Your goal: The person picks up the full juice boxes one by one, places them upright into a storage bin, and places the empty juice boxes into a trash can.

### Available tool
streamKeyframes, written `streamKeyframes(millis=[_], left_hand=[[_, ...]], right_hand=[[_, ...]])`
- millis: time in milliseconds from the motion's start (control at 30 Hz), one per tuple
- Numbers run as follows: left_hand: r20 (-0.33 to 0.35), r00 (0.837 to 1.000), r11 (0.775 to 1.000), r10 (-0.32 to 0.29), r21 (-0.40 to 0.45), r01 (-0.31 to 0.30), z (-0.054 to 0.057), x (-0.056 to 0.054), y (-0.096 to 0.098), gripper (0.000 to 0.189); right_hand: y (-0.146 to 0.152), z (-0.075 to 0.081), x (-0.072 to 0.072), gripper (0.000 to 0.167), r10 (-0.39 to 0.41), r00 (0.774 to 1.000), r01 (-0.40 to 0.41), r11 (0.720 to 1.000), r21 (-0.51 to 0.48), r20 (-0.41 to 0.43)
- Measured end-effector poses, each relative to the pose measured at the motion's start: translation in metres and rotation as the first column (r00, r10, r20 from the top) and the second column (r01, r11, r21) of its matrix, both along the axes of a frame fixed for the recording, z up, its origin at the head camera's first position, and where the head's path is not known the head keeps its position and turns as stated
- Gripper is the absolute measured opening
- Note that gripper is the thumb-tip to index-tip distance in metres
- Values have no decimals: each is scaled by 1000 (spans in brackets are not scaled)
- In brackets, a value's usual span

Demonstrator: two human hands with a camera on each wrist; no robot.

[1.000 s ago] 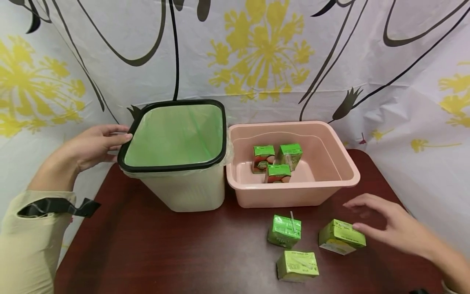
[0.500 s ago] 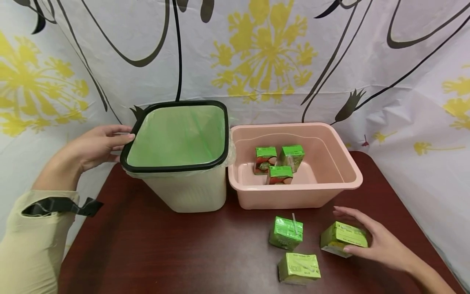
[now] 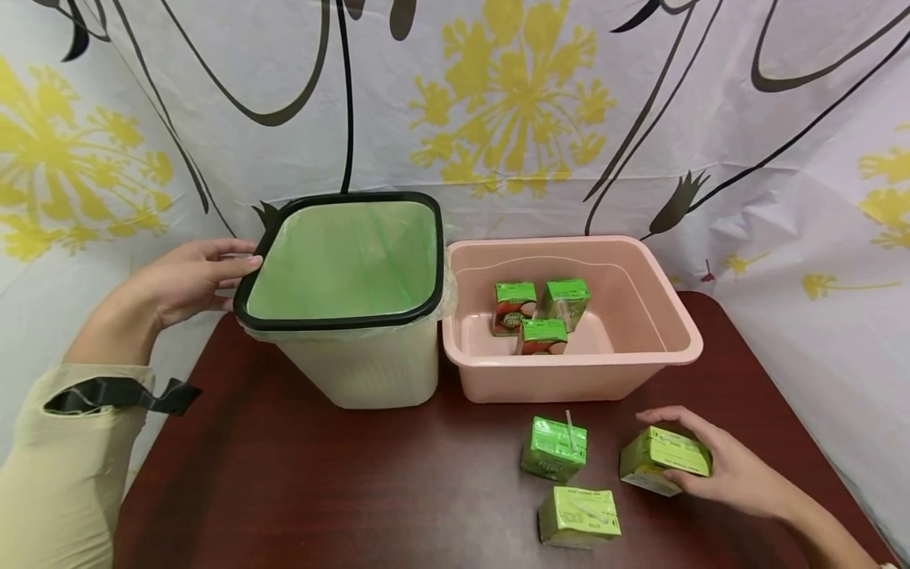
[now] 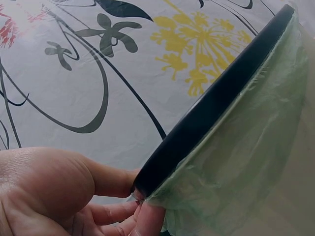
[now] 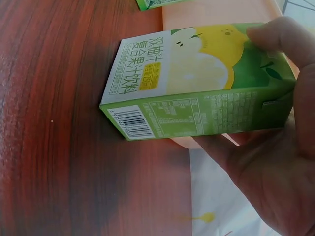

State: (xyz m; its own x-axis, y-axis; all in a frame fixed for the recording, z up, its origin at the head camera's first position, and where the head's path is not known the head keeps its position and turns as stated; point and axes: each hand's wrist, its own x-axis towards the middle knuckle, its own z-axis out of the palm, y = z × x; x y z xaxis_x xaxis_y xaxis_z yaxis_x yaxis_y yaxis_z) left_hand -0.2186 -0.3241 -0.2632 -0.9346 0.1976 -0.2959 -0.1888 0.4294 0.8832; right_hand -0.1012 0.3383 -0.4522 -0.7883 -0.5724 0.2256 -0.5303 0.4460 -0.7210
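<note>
In the head view my left hand point(image 3: 188, 280) pinches the black rim point(image 3: 249, 288) of a pale trash bin point(image 3: 362, 371) lined with a green bag point(image 3: 341, 261). The left wrist view has the thumb against that rim and fingers under it by the bag's edge. My right hand point(image 3: 732, 466) holds a yellow-green juice box point(image 3: 664, 454) at the table's right, thumb on its near face and fingers round the far side. Fruit pictures and a barcode show on this juice box point(image 5: 197, 69) in the right wrist view. Left of it stand a green juice box point(image 3: 554, 450) with a straw and another yellow-green juice box point(image 3: 579, 518).
A pink plastic basin point(image 3: 540, 383) stands right of the bin, with several small cartons inside: two red-and-green point(image 3: 513, 308) ones and a green carton point(image 3: 566, 302). Behind the dark red table point(image 3: 320, 490) hangs a patterned white curtain point(image 3: 498, 103).
My right hand has moved down and left from above the yellow-green juice box and taken hold of it. The left hand stays on the bin's rim.
</note>
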Motion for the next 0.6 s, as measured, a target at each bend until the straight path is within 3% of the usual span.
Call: streamKeyframes(millis=[100,300,600], left_hand=[[-1,1000,1000,-1,1,1,1,0,0,41],[4,1000,1000,-1,11,1,1,-1,0,40],[8,1000,1000,0,17,0,1,-1,0,37]], right_hand=[[1,-1,0,65,20,1000,-20,1000,-22,3],[1,-1,3,60,-30,999,31,999,-26,43],[-3,16,4,64,-77,996,79,996,35,-50]])
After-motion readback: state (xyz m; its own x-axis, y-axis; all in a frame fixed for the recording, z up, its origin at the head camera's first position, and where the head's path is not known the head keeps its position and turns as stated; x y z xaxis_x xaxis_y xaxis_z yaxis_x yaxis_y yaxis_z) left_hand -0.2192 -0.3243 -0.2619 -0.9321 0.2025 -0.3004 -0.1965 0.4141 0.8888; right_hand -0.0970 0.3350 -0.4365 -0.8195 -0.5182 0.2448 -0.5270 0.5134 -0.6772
